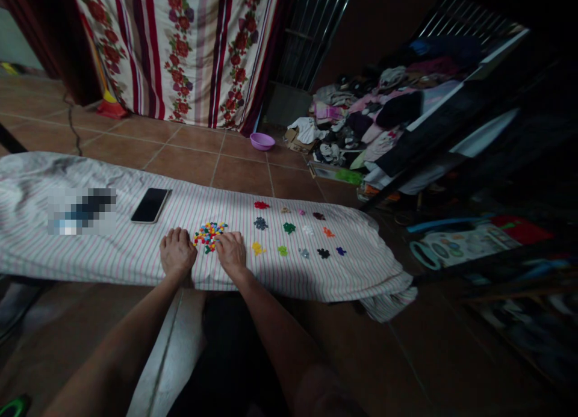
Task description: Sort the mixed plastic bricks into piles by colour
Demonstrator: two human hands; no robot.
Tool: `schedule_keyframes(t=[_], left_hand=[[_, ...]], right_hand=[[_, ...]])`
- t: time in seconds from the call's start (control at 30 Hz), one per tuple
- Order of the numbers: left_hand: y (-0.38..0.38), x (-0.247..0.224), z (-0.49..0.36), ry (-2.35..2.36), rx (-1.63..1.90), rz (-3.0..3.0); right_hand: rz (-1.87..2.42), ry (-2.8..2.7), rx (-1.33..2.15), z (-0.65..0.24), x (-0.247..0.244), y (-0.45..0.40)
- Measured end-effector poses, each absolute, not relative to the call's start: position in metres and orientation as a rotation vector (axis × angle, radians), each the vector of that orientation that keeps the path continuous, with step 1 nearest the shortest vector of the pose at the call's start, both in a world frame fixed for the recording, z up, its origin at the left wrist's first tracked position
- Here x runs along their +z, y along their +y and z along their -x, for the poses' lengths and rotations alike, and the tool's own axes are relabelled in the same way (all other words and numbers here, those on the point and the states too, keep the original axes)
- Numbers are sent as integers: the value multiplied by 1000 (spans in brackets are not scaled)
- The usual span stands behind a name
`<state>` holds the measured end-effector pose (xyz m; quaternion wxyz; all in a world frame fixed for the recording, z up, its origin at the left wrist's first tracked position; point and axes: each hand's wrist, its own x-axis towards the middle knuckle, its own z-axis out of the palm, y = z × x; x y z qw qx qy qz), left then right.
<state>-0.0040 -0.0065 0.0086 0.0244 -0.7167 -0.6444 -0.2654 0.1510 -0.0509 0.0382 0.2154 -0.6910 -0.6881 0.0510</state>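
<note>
A mixed pile of small coloured beads (210,234) lies on a striped cloth (108,257) between my two hands. My left hand (177,250) rests flat on the cloth against the pile's left side, fingers stretched out. At the right edge of the pile, my right hand (232,254) has its fingers bent down and drawn together among the beads; whatever is between the fingertips is hidden. To the right are several small single-colour heaps, among them red beads (261,205), grey beads (261,223), green beads (289,227), yellow beads (257,248) and black beads (323,253).
A phone (150,205) lies on the cloth left of my hands, with a blurred-out item farther left. Beyond the cloth-covered surface, a purple basin (262,141) stands on the tiled floor. A floral curtain (180,56) hangs behind; heaped clothes (361,113) lie at back right.
</note>
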Motion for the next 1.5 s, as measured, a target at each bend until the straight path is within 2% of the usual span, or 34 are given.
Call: schedule_keyframes(t=[0.3,0.67,0.9,1.3,1.5], left_hand=[[-8,13,4,-1981,-784,2232],[-11,15,3,-2043,-712,2236],[-13,13,2,-2045,-729,2169],[-15,34,-13,-2229,-497,2140],[-18,33,-15,-2183,-513,2119]], right_hand=[[2018,-1740,224,-161,20,-66],[1826,-1716,168,-164,0,-73],[1796,-1730,140,-163,-1,-75],[1827,-1726,153,-162,0,-76],[1826,-1739,154,-162,-2,-76]])
